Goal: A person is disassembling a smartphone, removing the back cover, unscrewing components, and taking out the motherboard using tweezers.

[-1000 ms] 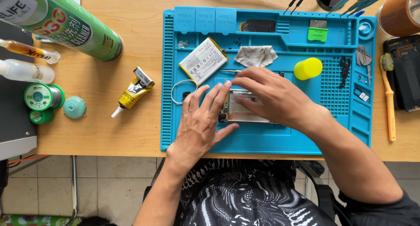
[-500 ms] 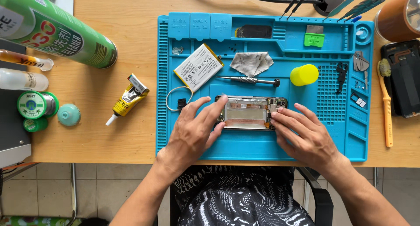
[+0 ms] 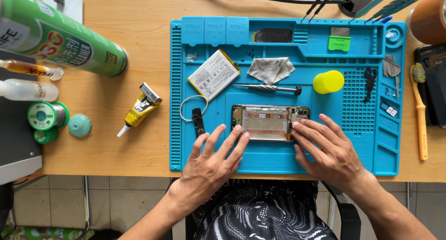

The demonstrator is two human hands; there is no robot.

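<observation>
An opened phone [image 3: 270, 122] with its back removed lies flat on the blue repair mat [image 3: 362, 151]. My left hand [image 3: 213, 163] rests open on the mat, its fingertips touching the phone's lower left edge. My right hand [image 3: 327, 151] lies open too, with fingertips at the phone's lower right corner. Neither hand holds anything. A screwdriver [image 3: 267, 87] lies just above the phone, and a white phone battery [image 3: 214, 74] sits to the upper left.
On the mat are a grey cloth [image 3: 270, 69], a yellow cap [image 3: 328, 81], a green pick [image 3: 339, 43] and tweezers [image 3: 389, 65]. A glue tube [image 3: 139, 109], green spray can [image 3: 60, 38], solder spool [image 3: 46, 115] and bottles lie left. An orange brush [image 3: 420, 114] lies right.
Both hands have drawn back from on top of the phone toward me, now only touching its lower edge. The screwdriver lies put down above the phone. The view has shifted slightly.
</observation>
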